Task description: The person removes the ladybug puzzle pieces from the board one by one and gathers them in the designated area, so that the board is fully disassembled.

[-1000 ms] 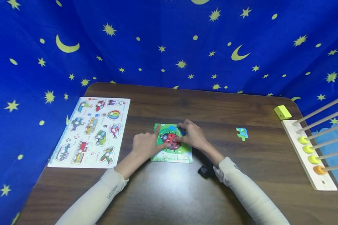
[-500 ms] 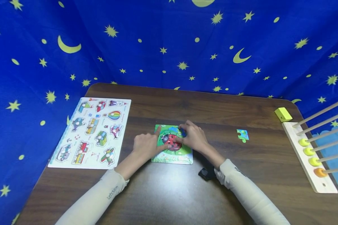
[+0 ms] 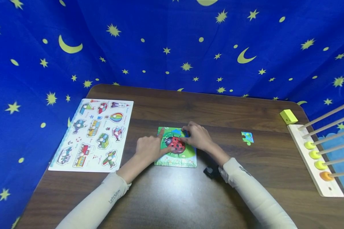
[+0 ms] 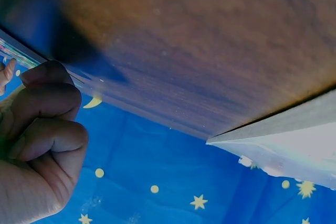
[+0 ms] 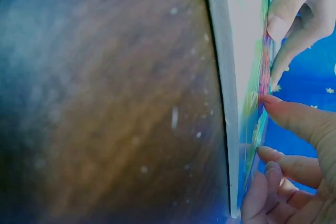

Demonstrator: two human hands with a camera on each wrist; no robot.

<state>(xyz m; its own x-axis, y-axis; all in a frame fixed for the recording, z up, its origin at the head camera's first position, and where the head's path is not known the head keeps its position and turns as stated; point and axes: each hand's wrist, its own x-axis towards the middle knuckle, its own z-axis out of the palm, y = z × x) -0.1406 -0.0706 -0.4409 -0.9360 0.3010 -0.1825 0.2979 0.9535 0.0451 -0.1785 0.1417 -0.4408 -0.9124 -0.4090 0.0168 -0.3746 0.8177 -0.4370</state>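
Observation:
A small jigsaw puzzle [image 3: 176, 161] with a red ladybug on green lies mid-table. My left hand [image 3: 147, 148] rests at its left side, thumb and index finger stretched across the picture; the other fingers curl under, as the left wrist view shows. At the upper right of the puzzle my right hand [image 3: 199, 137] pinches a puzzle piece between thumb and bent fingers; the hand hides most of that piece. In the right wrist view the right thumb [image 5: 294, 116] and fingertips touch the puzzle's surface. A loose blue-green puzzle piece [image 3: 247, 137] lies apart to the right.
A white vehicle peg-puzzle board [image 3: 123, 159] lies on the left of the brown table [image 3: 172, 197]. Along the right edge stands a wooden stand [image 3: 306, 156] with upright rods and beads, beside a yellow block [image 3: 288, 116]. A blue starry curtain [image 3: 149, 57] hangs behind.
The right thumb has drawn back slightly to the right, uncovering more of the ladybug. The left hand holds its place on the puzzle.

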